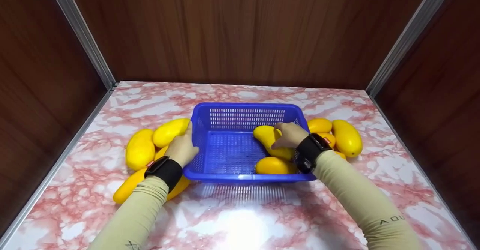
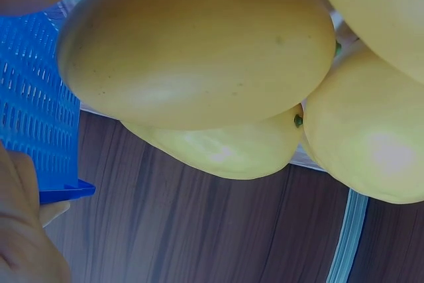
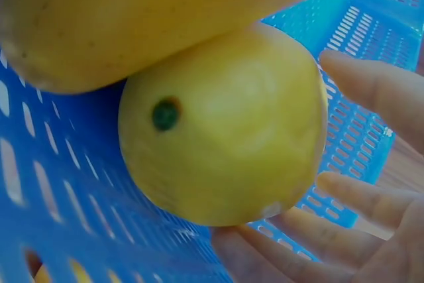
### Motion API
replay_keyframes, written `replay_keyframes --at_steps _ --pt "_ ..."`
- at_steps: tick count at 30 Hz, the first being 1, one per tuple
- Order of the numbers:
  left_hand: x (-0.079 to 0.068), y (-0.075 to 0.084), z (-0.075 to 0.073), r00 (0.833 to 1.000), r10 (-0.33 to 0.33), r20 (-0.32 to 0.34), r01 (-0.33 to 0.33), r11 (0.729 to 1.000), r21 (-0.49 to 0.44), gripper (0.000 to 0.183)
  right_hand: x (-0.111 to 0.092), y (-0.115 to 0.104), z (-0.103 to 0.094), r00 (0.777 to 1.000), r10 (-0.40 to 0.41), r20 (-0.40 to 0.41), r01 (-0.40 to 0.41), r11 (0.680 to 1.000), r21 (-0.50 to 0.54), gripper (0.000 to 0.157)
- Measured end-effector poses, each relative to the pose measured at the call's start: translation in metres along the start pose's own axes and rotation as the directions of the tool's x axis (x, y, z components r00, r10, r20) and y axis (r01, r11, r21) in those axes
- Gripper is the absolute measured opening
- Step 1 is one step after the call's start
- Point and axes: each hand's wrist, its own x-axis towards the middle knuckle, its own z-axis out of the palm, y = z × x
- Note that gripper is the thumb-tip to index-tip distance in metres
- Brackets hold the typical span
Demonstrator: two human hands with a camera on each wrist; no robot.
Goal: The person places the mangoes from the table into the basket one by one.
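A blue plastic basket point(image 1: 240, 179) stands in the middle of the table. My left hand point(image 1: 183, 148) grips its left rim, the thumb on the inner side. In the left wrist view, part of that hand point(image 2: 26, 223) shows against the basket wall. Inside the basket, my right hand point(image 1: 291, 134) is at a yellow mango point(image 1: 270, 139). Its thumb and fingers are spread about this mango; in the right wrist view the fingertips point(image 3: 331, 182) come against its edge without wrapping round it. A second mango point(image 1: 275, 166) lies in the basket's near right corner.
Several mangoes point(image 1: 140, 150) lie piled left of the basket, close under my left wrist. Several more point(image 1: 347, 138) lie against its right side, partly behind my right wrist. Dark wood-grain walls point(image 1: 240, 32) enclose the marble-patterned table point(image 1: 240, 220) at the back and sides.
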Motion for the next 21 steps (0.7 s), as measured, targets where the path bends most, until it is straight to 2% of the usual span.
replay_keyframes --at_steps 7,21 --pt "0.0 -0.001 0.0 1.0 0.014 -0.008 -0.014 1.0 0.007 0.088 -0.002 -0.001 -0.004 1.0 -0.02 -0.009 0.02 1.0 -0.007 0.07" --pt "-0.001 0.001 -0.001 1.0 0.003 -0.005 -0.003 0.999 0.033 0.088 -0.006 0.003 -0.021 1.0 0.006 -0.006 -0.006 0.998 0.067 0.067"
